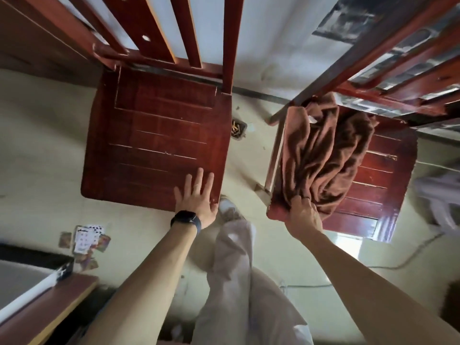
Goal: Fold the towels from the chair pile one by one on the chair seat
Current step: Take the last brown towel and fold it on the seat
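Two red-brown wooden chairs stand side by side. The left chair seat (154, 135) is bare; my left hand (196, 197), wearing a dark wristband, rests flat with spread fingers on its front right corner. On the right chair seat (380, 175) lies a crumpled pile of brown towels (326, 155), draped against the backrest. My right hand (303, 215) grips the near lower edge of the pile at the seat's front left corner, fingers curled into the cloth.
A narrow strip of pale floor separates the chairs, with a small drain (238, 129) in it. My leg in light trousers and a shoe (229, 207) stand between them. Playing cards (86, 239) lie on the floor left; a low bench (44, 302) is at lower left.
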A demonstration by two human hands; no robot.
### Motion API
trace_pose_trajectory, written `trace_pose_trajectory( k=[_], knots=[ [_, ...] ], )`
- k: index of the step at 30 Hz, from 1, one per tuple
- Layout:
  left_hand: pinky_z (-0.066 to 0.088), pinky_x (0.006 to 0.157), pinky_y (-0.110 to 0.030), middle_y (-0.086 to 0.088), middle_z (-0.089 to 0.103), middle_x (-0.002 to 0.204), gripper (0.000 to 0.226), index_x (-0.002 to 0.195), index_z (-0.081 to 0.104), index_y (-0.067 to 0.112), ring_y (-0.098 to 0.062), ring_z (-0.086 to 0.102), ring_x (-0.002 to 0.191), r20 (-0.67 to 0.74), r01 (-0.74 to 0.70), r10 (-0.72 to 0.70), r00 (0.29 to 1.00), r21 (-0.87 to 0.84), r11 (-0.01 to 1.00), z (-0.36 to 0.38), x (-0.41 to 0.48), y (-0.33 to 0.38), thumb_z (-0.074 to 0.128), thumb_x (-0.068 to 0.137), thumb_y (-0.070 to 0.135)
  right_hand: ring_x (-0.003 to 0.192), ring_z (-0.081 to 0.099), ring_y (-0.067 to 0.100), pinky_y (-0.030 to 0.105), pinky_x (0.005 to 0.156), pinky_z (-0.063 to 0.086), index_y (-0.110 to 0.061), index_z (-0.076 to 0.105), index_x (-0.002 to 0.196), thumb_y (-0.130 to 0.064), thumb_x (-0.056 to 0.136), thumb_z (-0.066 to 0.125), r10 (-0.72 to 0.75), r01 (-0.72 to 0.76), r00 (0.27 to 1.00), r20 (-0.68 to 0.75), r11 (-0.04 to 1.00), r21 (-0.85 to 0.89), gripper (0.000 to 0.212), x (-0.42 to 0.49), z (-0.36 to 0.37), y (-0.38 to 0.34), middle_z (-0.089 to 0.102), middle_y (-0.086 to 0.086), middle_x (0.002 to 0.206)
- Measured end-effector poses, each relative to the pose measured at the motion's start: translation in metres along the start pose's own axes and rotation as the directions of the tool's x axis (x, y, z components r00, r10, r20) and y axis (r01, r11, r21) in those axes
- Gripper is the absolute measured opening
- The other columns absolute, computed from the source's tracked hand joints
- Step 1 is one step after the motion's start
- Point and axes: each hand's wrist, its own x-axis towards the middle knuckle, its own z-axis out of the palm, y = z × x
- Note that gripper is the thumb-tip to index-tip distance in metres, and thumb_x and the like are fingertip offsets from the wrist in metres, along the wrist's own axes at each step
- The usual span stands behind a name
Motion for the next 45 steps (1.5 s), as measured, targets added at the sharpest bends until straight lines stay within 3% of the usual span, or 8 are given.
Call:
trace_pose_trajectory(
  k=[5,12,20,26,35,37,40,45],
  knots=[
    [0.026,0.112,-0.051,-0.006,0.022,0.160,0.060,0.151,0.026,0.025,-0.029,0.026,0.144,0.060,-0.006,0.006,0.998,0.002,1.000,-0.036,-0.008,0.010,0.042,0.096,0.044,0.100,0.056,0.038,0.031,0.075,0.034,-0.001,0.061,0.105,-0.033,0.082,0.027,0.060,-0.009,0.995,-0.084,0.858,0.513,0.053,-0.034,-0.059,-0.011,0.061,0.017,0.105],
    [0.044,0.099,-0.037,-0.010,0.057,0.136,0.046,0.139,0.048,0.022,-0.030,0.053,0.124,-0.064,-0.158,0.147,0.987,-0.269,0.950,-0.113,-0.105,0.059,0.048,0.097,0.039,0.094,0.069,0.043,0.064,0.082,0.056,-0.028,0.067,0.084,-0.019,0.093,0.050,0.166,0.140,0.969,-0.185,0.250,0.958,0.020,-0.160,-0.208,-0.006,0.070,0.018,0.095],
    [0.038,0.110,-0.034,0.010,0.046,0.129,0.085,0.147,0.033,0.032,-0.008,0.046,0.119,-0.412,-0.520,0.344,0.844,-0.467,0.716,-0.225,-0.283,0.106,0.070,0.074,0.056,0.077,0.066,0.019,0.027,0.066,0.052,-0.021,0.071,0.101,-0.012,0.101,0.051,-0.104,0.376,0.926,-0.363,0.171,0.911,0.022,-0.334,-0.343,-0.027,0.070,0.004,0.083],
    [0.041,0.064,-0.010,0.012,0.063,0.088,0.016,0.090,0.056,0.032,-0.018,0.065,0.091,-0.456,-0.664,0.539,0.708,-0.173,0.727,-0.295,-0.368,0.097,0.066,0.086,0.044,0.089,0.068,0.018,0.033,0.082,0.051,-0.027,0.074,0.101,-0.019,0.100,0.058,-0.238,0.472,0.878,-0.416,0.275,0.838,0.018,-0.430,-0.375,-0.042,0.073,0.006,0.095],
    [0.053,0.072,-0.037,0.013,0.070,0.098,0.018,0.097,0.047,0.036,-0.019,0.066,0.088,-0.678,-0.671,0.576,0.457,0.162,0.723,-0.419,-0.439,0.035,0.060,0.089,0.028,0.102,0.068,0.000,0.016,0.088,0.053,-0.033,0.069,0.116,-0.030,0.087,0.077,-0.242,0.552,0.831,-0.500,0.467,0.691,0.031,-0.482,-0.360,-0.085,0.073,-0.011,0.103],
    [0.054,0.079,-0.037,0.015,0.071,0.100,0.022,0.104,0.053,0.038,-0.016,0.066,0.092,-0.666,-0.706,0.617,0.419,0.189,0.683,-0.437,-0.455,0.038,0.060,0.088,0.023,0.101,0.064,-0.010,0.009,0.082,0.050,-0.035,0.065,0.115,-0.027,0.084,0.080,-0.296,0.519,0.854,-0.428,0.422,0.743,0.036,-0.489,-0.355,-0.096,0.071,-0.018,0.105],
    [0.054,0.085,-0.035,0.014,0.071,0.101,0.026,0.110,0.064,0.037,-0.013,0.064,0.093,-0.656,-0.765,0.667,0.353,0.209,0.610,-0.457,-0.477,0.050,0.061,0.089,0.022,0.110,0.069,0.014,0.030,0.097,0.054,-0.021,0.067,0.119,-0.022,0.086,0.079,-0.400,0.504,0.839,-0.369,0.316,0.804,0.035,-0.493,-0.353,-0.110,0.074,0.000,0.116],
    [0.050,0.092,-0.036,0.008,0.065,0.117,0.035,0.116,0.063,0.039,-0.015,0.059,0.108,-0.771,-0.832,0.581,0.261,0.125,0.540,-0.473,-0.481,0.075,0.072,0.082,0.038,0.110,0.069,0.034,0.047,0.099,0.053,-0.001,0.066,0.116,0.000,0.091,0.065,-0.255,0.409,0.867,-0.429,-0.130,0.903,0.025,-0.493,-0.373,-0.136,0.070,0.022,0.118]
  ],
)
